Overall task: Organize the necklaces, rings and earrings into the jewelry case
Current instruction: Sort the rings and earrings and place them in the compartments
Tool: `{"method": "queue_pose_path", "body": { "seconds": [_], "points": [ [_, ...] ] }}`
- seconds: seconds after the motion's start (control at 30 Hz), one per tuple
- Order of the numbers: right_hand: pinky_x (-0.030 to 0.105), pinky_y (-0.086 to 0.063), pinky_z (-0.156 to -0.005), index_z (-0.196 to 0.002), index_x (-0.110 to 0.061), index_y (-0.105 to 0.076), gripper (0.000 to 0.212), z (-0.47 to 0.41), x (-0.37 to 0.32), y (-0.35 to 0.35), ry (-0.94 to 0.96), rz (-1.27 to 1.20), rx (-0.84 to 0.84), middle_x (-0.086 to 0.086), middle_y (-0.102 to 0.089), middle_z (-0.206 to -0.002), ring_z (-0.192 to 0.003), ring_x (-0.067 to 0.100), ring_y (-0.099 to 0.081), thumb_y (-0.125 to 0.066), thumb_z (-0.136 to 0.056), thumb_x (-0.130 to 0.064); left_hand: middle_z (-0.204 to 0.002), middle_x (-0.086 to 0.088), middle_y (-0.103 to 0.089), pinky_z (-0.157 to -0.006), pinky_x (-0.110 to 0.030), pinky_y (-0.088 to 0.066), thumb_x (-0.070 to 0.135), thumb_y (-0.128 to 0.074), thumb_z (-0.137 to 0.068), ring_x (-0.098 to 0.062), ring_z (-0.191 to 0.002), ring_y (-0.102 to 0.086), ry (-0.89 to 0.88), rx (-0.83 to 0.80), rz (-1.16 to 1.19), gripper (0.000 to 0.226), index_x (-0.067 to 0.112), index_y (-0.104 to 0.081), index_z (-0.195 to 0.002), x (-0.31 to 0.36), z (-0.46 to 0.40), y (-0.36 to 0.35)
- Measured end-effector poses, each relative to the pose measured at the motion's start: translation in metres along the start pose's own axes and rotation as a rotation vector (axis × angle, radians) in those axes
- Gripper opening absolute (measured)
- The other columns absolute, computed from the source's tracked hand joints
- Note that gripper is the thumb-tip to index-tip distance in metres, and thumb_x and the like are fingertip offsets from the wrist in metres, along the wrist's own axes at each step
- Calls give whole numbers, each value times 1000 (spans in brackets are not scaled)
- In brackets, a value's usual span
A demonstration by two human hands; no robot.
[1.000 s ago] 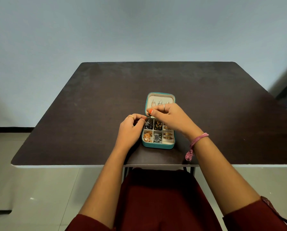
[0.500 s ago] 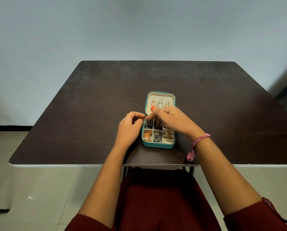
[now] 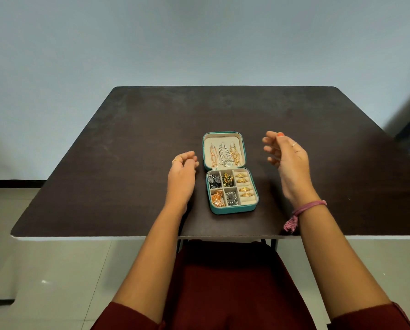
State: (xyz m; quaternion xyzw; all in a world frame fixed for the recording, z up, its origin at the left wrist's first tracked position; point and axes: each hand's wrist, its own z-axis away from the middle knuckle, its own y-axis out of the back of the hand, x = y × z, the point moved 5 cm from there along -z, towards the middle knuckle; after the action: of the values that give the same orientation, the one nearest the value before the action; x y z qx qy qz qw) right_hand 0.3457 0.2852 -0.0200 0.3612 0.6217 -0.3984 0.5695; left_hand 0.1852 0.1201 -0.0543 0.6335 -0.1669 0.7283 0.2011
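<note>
A small teal jewelry case (image 3: pixel 232 208) lies open on the dark table (image 3: pixel 128 139). Three necklaces (image 3: pixel 225 154) hang in its raised lid. Earrings (image 3: pixel 219 190) fill the four left compartments of the tray, and gold rings (image 3: pixel 243 184) sit in the roll slots at its right. My left hand (image 3: pixel 182 173) rests on the table just left of the case, fingers loosely curled and holding nothing. My right hand (image 3: pixel 288 158) hovers to the right of the case with relaxed, spread fingers, also holding nothing.
The table's near edge (image 3: pixel 128 237) runs just above my lap. A pink thread bracelet (image 3: pixel 304 210) is tied on my right wrist. A pale wall stands behind the table and a tiled floor lies to the left.
Both hands have left the case's lid hinge area and moved apart, the left to the left side, the right up and to the right. The necklaces in the lid are now uncovered.
</note>
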Motion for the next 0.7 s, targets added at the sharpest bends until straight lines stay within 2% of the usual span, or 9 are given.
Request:
{"method": "queue_pose_path", "body": {
  "seconds": [0.1,0.2,0.27,0.3,0.37,0.43,0.47,0.57,0.7],
  "points": [
    [22,-49,-81,-119,-17,-61,28,1,10,-2,-77,-126,16,-2,-65,-111,-99,8,-61,-45,-99,-28,-132,-1,-53,-107,-29,-38,19,-38,-99,-15,-125,-49,102,-10,347,41,10,-39,-139,-3,5,-11],
    [31,-43,-103,-137,-13,-47,43,9,19,-14,-167,-210,-43,3,-55,-134,-122,14,-53,-43,-100,-35,-148,-11,-40,-114,-32,-31,21,-31,-100,-19,-135,-40,120,-42,504,47,5,-31,-145,-2,10,-23],
    [31,-37,-109,-144,-11,-36,53,16,24,-25,-217,-211,-117,6,-45,-145,-131,16,-45,-38,-99,-40,-148,-11,-40,-112,-30,-32,22,-29,-100,-19,-135,-40,119,-61,547,48,5,-31,-145,0,12,-31],
    [27,-39,-106,-146,-10,-32,57,19,26,-30,-234,-195,-152,7,-41,-148,-133,16,-43,-36,-99,-43,-147,-11,-41,-110,-28,-34,22,-28,-100,-18,-134,-42,119,-63,555,48,5,-31,-145,1,13,-34],
    [16,-45,-90,-147,-8,-28,60,19,31,-37,-256,-165,-199,6,-40,-148,-125,9,-48,-33,-100,-44,-145,-10,-44,-106,-25,-36,22,-28,-100,-17,-131,-44,115,-57,565,48,5,-32,-144,3,13,-40],
    [9,-47,-76,-147,-7,-28,60,16,34,-41,-265,-155,-221,2,-44,-145,-108,0,-54,-30,-100,-45,-144,-10,-46,-105,-25,-37,22,-28,-100,-17,-130,-45,117,-52,596,48,4,-34,-144,3,11,-43],
    [10,-47,-77,-147,-7,-28,61,14,34,-42,-268,-162,-227,2,-44,-145,-108,-1,-54,-29,-100,-46,-143,-11,-46,-105,-26,-37,21,-28,-100,-18,-130,-46,120,-50,612,47,4,-34,-143,3,9,-44],
    [18,-41,-96,-147,-7,-27,63,5,34,-38,-272,-217,-215,5,-42,-147,-128,9,-46,-27,-100,-49,-142,-11,-47,-108,-28,-37,21,-28,-100,-18,-129,-47,125,-60,650,48,4,-35,-143,4,3,-50],
    [27,-35,-109,-146,-9,-31,63,-9,33,-31,-262,-314,-193,4,-45,-145,-129,11,-46,-27,-100,-50,-141,-13,-48,-111,-32,-35,20,-30,-99,-19,-129,-48,136,-84,700,47,2,-36,-142,4,-11,-62]
  ]
}}
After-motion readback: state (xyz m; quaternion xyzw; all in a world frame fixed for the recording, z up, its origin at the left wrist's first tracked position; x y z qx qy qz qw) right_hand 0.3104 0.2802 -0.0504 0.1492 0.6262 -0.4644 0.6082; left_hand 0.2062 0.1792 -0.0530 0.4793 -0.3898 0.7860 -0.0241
